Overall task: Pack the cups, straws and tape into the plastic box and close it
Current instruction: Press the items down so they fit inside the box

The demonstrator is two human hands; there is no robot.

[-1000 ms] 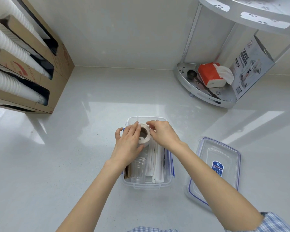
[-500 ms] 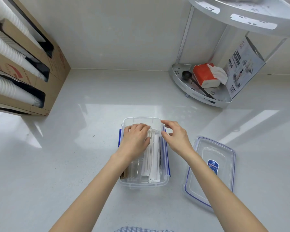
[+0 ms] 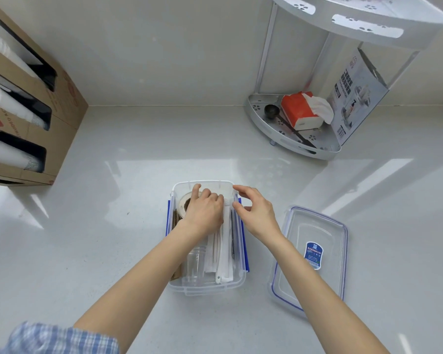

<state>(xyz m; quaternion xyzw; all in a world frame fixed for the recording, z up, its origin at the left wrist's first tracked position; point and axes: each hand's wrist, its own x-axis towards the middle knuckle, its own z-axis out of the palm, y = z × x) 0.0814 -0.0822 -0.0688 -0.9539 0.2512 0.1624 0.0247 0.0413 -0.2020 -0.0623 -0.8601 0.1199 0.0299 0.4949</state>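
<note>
The clear plastic box [image 3: 205, 287] with blue clips sits on the white counter in front of me. Inside lie clear cups [image 3: 195, 267] on their side, white wrapped straws [image 3: 224, 254] and, at the far left end, a beige roll of tape [image 3: 184, 203]. My left hand [image 3: 206, 212] is down inside the box, resting on the tape with fingers curled over it. Just beyond the box's right wall hovers my right hand [image 3: 253, 212], fingers apart, holding nothing. The box's clear lid [image 3: 315, 254] with a blue seal and label lies flat to the right.
A cardboard dispenser [image 3: 23, 118] holding stacks of white cups stands at the far left. At the back right is a metal corner rack [image 3: 292, 139] with a red tissue pack, a black scoop and a printed carton. Walls close the counter's far side.
Both hands lowered the tape from above the box into its far left end. My right hand has let go and drawn back to the right; my left hand stays on the tape.
</note>
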